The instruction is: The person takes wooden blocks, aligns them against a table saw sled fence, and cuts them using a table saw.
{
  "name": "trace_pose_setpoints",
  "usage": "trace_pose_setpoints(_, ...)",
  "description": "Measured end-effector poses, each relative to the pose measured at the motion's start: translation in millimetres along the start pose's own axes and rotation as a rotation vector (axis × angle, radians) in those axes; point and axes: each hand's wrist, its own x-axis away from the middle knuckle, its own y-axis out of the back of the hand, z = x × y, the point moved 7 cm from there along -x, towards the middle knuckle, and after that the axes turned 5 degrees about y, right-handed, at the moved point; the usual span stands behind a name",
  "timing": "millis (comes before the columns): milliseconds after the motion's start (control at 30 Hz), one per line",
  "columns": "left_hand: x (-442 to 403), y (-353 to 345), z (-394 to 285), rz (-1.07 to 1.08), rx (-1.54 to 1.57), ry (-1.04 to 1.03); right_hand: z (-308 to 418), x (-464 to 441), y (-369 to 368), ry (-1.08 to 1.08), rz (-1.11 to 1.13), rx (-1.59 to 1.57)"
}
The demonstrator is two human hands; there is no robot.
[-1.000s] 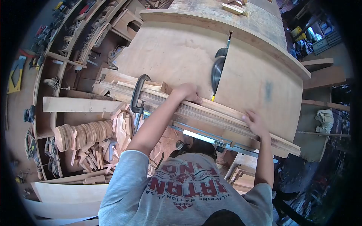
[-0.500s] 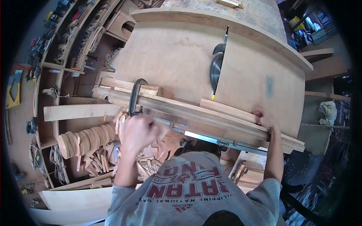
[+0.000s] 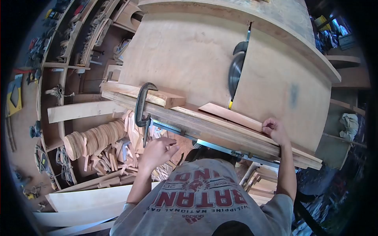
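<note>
My right hand (image 3: pixel 275 129) pinches the right end of a narrow wood strip (image 3: pixel 232 115), which lies along the fence (image 3: pixel 204 122) at the near edge of the saw table (image 3: pixel 177 55). My left hand (image 3: pixel 158 152) hangs in the air below the fence, fingers partly curled, with no object visible in it. Up and left of that hand, a C-clamp (image 3: pixel 141 104) grips the fence and a wood block (image 3: pixel 167 98). Just beyond the strip's left part, the round saw blade (image 3: pixel 236 74) stands up through the table slot.
A curved wooden rail (image 3: pixel 275 31) crosses the table's far side. On the left are shelves of tools and offcuts (image 3: pixel 80 35), stacked wooden discs (image 3: pixel 94 137) and a scrap pile (image 3: pixel 110 159). A pale board (image 3: pixel 84 111) sticks out beside the clamp.
My left hand has left the wood beside the blade and dropped back to the lower left. My right hand has closed on the strip's right end. The camera view has shifted slightly.
</note>
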Motion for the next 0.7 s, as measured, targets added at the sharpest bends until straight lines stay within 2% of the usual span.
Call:
trace_pose_setpoints(33,-3.9,-6.1,-7.1,0.020,0.025,-0.036,6.0,0.2,-3.3,-0.003,0.001,-0.003)
trace_pose_setpoints(100,-9.9,-12.2,-22.9,0.098,0.053,-0.053,25.1,2.4,0.3,0.013,-0.136,0.298)
trace_pose_setpoints(200,-14.2,-14.8,-30.4,0.043,0.056,-0.131,5.8,-2.5,0.5,-0.016,-0.113,0.213)
trace_pose_setpoints(333,-18.9,-15.7,-27.9,0.034,0.063,-0.105,1.8,-2.8,7.2,0.034,-0.094,0.225)
trace_pose_setpoints(400,-20.4,-11.5,-31.5,-0.013,0.060,-0.151,0.7,-3.6,8.5,-0.041,-0.011,0.143)
trace_pose_setpoints(533,-20.1,-6.2,-36.5,-0.106,0.048,-0.226,2.6,-2.1,7.2,0.034,0.032,0.063)
trace_pose_setpoints(600,-22.6,-6.8,-38.7,-0.061,0.063,-0.160,6.5,-4.5,-0.9,0.113,0.005,0.253)
trace_pose_setpoints(633,-24.7,-7.8,-38.8,-0.059,0.062,-0.161,12.1,-2.9,-5.5,0.112,0.003,0.252)
trace_pose_setpoints(700,-26.5,-11.1,-44.6,-0.064,0.035,-0.265,28.6,0.3,-6.5,0.144,-0.102,0.020)
